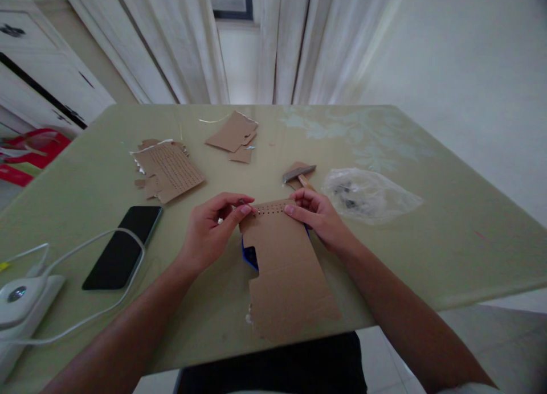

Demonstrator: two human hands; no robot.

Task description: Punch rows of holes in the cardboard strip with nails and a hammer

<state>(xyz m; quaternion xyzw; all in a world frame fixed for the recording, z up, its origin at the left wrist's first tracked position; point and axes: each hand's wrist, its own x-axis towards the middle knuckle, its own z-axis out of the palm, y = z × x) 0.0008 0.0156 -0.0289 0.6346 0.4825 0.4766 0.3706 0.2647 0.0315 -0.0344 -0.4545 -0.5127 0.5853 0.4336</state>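
Note:
A brown piece of cardboard [290,280] lies in front of me, with rows of small dark holes or dots along its far edge. My left hand [213,223] is at its far left corner, thumb and finger pinching a small thin metal piece [247,203], too small to name surely. The far right corner is gripped by my right hand [320,217], its thumb on top of the sheet. Beneath the cardboard, a blue-edged dark object [250,256] shows through the notch on the left; most of it is hidden.
Beyond my right hand lies a hammer [301,175] on a cardboard scrap, beside a clear plastic bag [371,196] with dark bits inside. Farther left are a dotted cardboard sheet [171,169] and cardboard scraps [233,133]. A phone [122,249], white cable and power strip [36,306] occupy the left.

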